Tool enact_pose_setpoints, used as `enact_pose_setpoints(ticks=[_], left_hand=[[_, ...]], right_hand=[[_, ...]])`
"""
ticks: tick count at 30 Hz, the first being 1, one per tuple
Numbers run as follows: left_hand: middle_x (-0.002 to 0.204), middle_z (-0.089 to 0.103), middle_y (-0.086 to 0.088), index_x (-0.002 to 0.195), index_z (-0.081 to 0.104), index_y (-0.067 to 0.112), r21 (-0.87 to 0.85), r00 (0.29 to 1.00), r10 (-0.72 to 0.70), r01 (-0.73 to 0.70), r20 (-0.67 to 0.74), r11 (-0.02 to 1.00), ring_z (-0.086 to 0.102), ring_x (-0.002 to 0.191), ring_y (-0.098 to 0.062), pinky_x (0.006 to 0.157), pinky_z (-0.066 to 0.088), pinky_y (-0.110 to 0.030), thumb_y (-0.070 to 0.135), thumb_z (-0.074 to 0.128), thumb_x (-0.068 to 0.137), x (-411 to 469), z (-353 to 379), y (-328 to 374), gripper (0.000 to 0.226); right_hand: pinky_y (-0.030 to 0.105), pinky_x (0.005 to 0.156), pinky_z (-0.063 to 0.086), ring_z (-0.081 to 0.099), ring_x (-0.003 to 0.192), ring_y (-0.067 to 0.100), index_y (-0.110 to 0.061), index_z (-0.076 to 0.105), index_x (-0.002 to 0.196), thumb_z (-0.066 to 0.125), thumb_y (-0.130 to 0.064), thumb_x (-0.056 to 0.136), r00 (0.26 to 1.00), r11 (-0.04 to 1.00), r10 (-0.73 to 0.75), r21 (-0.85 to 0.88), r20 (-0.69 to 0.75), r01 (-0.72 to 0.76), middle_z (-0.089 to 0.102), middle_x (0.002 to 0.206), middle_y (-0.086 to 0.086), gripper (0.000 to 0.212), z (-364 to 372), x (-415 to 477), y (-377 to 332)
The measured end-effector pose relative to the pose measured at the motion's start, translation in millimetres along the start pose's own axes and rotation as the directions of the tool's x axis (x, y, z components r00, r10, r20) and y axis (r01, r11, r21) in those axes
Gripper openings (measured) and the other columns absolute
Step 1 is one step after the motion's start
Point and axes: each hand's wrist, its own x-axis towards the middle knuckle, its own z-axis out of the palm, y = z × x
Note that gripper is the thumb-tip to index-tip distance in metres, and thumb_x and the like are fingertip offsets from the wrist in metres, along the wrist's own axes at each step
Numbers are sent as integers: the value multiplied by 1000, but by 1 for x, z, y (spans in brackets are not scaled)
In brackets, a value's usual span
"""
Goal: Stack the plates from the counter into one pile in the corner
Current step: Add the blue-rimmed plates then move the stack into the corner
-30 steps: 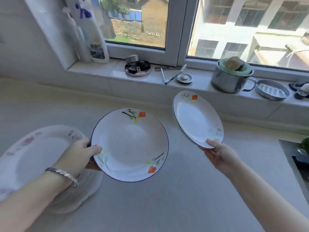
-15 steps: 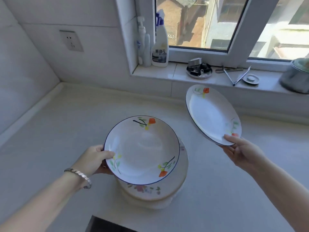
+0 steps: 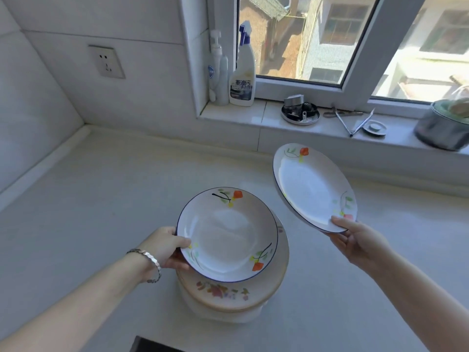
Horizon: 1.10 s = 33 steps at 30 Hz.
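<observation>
Head view: left hand (image 3: 165, 247) gripped a blue-rimmed plate (image 3: 228, 232) at its 9 o'clock rim, thumb on top, fingers under. That plate sat about level just over the pile (image 3: 228, 298) of floral plates at 6 o'clock in frame; couldn't tell if they touched. Right hand (image 3: 360, 242) pinched a second plate (image 3: 312, 189) at its 5 o'clock edge, tilted, in the air approx 2 o'clock from the pile, clear of the surface (image 3: 101, 199). Pile stood well apart from the wall corner (image 3: 85, 125) at 10 o'clock.

Judgement: glazed ceramic, so stiff, prob. slick, chips easily, and heavy-ish for a one-edge hold. Best held at the rim w/ thumb over, fingers under, and set down flat, not dropped.
</observation>
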Motion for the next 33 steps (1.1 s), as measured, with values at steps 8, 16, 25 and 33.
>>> enact_pose_setpoints(ticks=[8,16,25,33], left_hand=[[45,66,3,67,61,11,364,994,78,-43,-82,931,62,40,-16,38,51,-23,5,54,86,9,-3,3,21],[45,61,-2,63,52,21,728,995,94,-53,-16,683,49,26,-6,34,32,-12,32,50,84,1,1,-5,24],[56,67,-1,61,55,21,621,945,261,-85,-199,779,64,46,-16,45,43,-19,33,49,90,1,-5,-4,32],[42,62,6,62,68,14,215,941,215,-161,-262,963,61,42,-21,56,60,-35,13,55,87,3,-1,-14,28]], right_hand=[[18,45,54,70,52,11,-5,57,91,51,-1,90,1000,997,-8,-75,5,8,74,62,3,8,1,2,-3],[17,47,55,67,49,8,-9,60,90,55,-2,88,998,964,-19,-264,66,36,74,62,-2,9,14,10,-2],[26,46,56,70,52,19,-12,65,84,60,2,82,973,819,-65,-546,221,178,74,63,3,15,52,-11,16],[23,44,52,69,51,17,-9,67,78,55,1,83,974,683,56,-720,219,123,72,63,5,17,65,-21,45]])
